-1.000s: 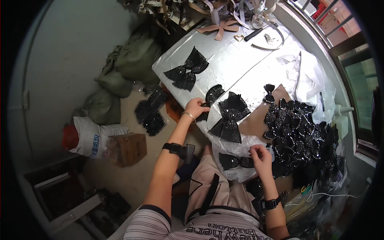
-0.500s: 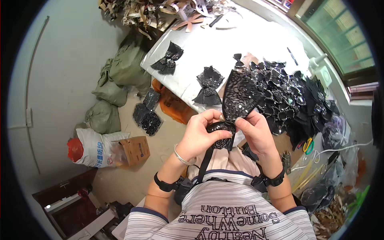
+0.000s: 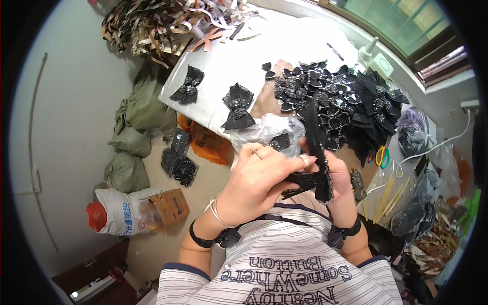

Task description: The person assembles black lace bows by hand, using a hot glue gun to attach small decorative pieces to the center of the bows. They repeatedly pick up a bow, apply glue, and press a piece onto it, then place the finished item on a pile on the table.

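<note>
Close in front of my body, both hands hold a black lace piece (image 3: 323, 189) with a shiny beaded edge. My left hand (image 3: 259, 175), with a ring on a finger, is closed round its left part between thumb and fingers. My right hand (image 3: 341, 178) grips the upright right part; some of its fingers are hidden behind the fabric and blurred. Just beyond the hands, a clear plastic bag (image 3: 254, 133) lies with a dark sequined bit showing in it. Farther off, two black sequined bows (image 3: 239, 108) lie apart on the white table (image 3: 216, 66).
A heap of black beaded bows (image 3: 325, 91) covers the table's right side, with coloured-handled scissors (image 3: 384, 156) nearby. Fabric strips (image 3: 147, 30) hang at the far left. Green sacks (image 3: 150, 107), an orange bag (image 3: 209, 145) and a cardboard box (image 3: 170, 208) stand left on the floor.
The broad lace piece has been lowered and turned, so its edge now shows upright between my hands. My left hand has turned over, back upward. The plastic bag now shows beyond them.
</note>
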Demonstrator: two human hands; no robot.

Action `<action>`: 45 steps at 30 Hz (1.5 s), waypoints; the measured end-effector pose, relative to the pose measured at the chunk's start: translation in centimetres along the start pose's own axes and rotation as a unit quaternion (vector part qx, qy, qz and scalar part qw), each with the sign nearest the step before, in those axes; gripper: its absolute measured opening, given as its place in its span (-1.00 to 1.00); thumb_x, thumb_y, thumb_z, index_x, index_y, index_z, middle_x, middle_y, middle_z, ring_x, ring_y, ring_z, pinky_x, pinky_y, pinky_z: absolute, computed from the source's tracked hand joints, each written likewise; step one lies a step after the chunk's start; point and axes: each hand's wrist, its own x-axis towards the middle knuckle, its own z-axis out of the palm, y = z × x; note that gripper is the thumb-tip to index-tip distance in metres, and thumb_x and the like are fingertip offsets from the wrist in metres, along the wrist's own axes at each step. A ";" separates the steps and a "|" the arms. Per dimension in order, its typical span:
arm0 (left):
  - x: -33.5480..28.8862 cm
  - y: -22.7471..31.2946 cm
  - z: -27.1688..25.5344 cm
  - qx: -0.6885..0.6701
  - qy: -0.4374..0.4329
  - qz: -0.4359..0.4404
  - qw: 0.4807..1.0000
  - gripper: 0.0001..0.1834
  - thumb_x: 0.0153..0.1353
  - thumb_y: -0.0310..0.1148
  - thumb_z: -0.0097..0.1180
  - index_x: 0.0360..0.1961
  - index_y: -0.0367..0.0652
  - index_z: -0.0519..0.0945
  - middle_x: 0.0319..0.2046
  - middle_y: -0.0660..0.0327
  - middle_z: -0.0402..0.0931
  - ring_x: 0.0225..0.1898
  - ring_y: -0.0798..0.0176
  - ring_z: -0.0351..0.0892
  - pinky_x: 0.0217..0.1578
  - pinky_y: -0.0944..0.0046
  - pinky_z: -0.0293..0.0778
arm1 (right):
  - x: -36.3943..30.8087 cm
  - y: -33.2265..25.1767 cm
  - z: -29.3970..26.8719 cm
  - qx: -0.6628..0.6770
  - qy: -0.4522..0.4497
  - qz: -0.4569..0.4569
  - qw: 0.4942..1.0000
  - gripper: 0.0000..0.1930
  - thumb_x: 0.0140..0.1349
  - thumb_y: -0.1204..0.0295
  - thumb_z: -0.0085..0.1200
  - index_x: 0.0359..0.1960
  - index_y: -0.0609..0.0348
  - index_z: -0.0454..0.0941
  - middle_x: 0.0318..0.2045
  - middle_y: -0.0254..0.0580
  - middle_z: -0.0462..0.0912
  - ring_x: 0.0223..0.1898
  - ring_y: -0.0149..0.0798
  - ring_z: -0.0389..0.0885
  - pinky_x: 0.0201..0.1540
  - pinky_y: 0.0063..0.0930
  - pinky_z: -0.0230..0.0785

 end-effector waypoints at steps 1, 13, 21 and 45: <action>0.3 0.3 0.3 0.025 0.002 0.009 1.000 -0.46 -0.16 -0.46 0.38 -0.03 -0.06 0.61 -0.49 0.38 0.47 -0.39 0.31 0.41 -0.18 0.28 0.14 | 0.0 0.4 -0.9 0.046 0.022 0.022 0.998 -0.55 0.27 0.54 -0.04 0.18 0.35 0.23 -0.29 -0.10 0.57 -0.30 -0.33 0.61 -0.13 -0.45 0.50; 0.3 -0.4 3.8 0.338 0.118 0.208 0.910 -0.42 0.02 -0.36 0.16 0.16 0.15 0.49 0.17 0.24 0.31 0.29 0.07 0.12 0.25 0.02 0.10 | -3.5 0.5 2.2 -0.298 0.122 -0.224 0.920 -0.73 0.36 0.40 -0.03 0.00 0.31 0.44 -0.17 -0.15 0.63 -0.22 -0.36 0.62 -0.21 -0.53 0.48; 0.1 -0.4 4.9 0.280 0.122 0.297 0.905 -0.89 -0.02 -0.38 0.24 -0.43 0.13 0.61 0.07 0.32 0.36 0.26 0.10 0.13 0.12 -0.03 0.33 | -8.4 -0.5 1.0 -0.227 0.042 -0.125 0.965 -0.71 0.23 0.51 0.03 -0.07 0.47 0.51 -0.09 -0.07 0.61 -0.07 -0.30 0.58 0.04 -0.43 0.38; 0.1 2.0 7.0 0.074 0.039 0.157 0.984 -0.78 -0.25 -0.51 0.33 -0.58 -0.27 0.49 -0.33 0.11 0.62 -0.35 0.12 0.65 -0.41 0.31 0.54 | -11.7 0.1 -3.9 -0.320 0.090 -0.302 0.894 -0.37 0.11 0.54 0.21 0.23 0.21 0.23 0.12 -0.06 0.39 0.09 -0.23 0.43 0.04 -0.39 0.43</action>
